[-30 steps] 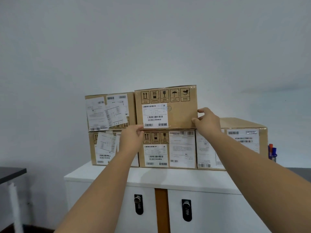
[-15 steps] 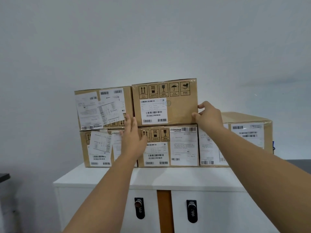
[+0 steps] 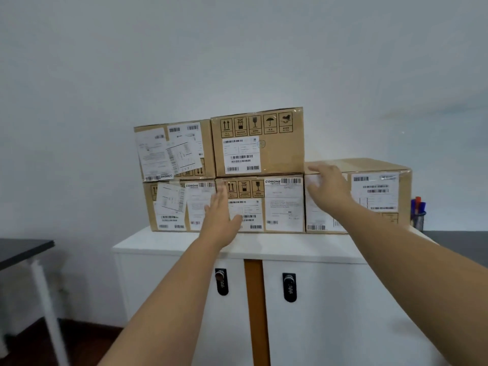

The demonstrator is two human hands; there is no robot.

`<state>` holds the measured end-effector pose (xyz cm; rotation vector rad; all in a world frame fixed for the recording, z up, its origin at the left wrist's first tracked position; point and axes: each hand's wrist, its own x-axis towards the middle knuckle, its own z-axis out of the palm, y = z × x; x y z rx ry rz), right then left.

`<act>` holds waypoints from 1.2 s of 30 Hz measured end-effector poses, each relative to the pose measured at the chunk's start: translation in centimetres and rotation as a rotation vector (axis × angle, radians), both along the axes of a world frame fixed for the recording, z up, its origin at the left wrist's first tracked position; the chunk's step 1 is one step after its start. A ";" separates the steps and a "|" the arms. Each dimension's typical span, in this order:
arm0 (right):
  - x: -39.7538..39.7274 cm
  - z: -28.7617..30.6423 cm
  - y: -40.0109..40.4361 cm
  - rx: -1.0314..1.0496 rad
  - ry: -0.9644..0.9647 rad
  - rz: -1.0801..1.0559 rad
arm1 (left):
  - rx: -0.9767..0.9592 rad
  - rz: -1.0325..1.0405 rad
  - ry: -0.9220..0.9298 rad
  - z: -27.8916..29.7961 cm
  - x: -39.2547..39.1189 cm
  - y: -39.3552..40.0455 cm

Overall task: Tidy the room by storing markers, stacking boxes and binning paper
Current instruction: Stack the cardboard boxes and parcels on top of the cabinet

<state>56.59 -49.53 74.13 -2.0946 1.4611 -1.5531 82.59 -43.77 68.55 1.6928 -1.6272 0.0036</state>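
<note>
Both forearms reach up from the bottom of the frame. The left hand (image 3: 220,216) is flat, fingers straight and together, in front of the lower middle cardboard box (image 3: 274,204), holding nothing. The right hand (image 3: 327,187) spreads loosely over the top front edge of the lower right box (image 3: 377,192). Five taped, labelled brown cartons sit mid-frame on a smooth white cabinet (image 3: 169,249); markers (image 3: 418,207) stand in a mesh cup at right.

The cardboard boxes (image 3: 280,149) at centre frame were tan with white barcode labels and black handling symbols. Below, the cabinet (image 3: 317,299) was white with an orange strip (image 3: 254,307) and black locks (image 3: 221,281).
</note>
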 end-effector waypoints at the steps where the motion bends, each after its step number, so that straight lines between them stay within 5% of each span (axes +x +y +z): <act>1: -0.7 -0.8 0.6 0.006 -0.001 0.002 | 0.008 0.010 -0.022 -0.5 -0.5 0.6; 16: -13.5 -15.7 14.7 0.289 0.123 0.115 | 0.215 -0.088 0.031 -14.5 -16.1 14.6; 22: -18.2 -25.9 18.2 0.627 0.224 0.210 | 0.437 -0.114 0.077 -23.3 -21.0 18.6; 29: -23.1 -41.1 22.8 1.116 0.416 0.259 | 0.750 -0.054 0.364 -36.8 -23.8 22.7; 36: -25.9 -54.6 28.2 1.408 0.281 0.177 | 1.069 0.021 0.438 -50.7 -24.0 28.1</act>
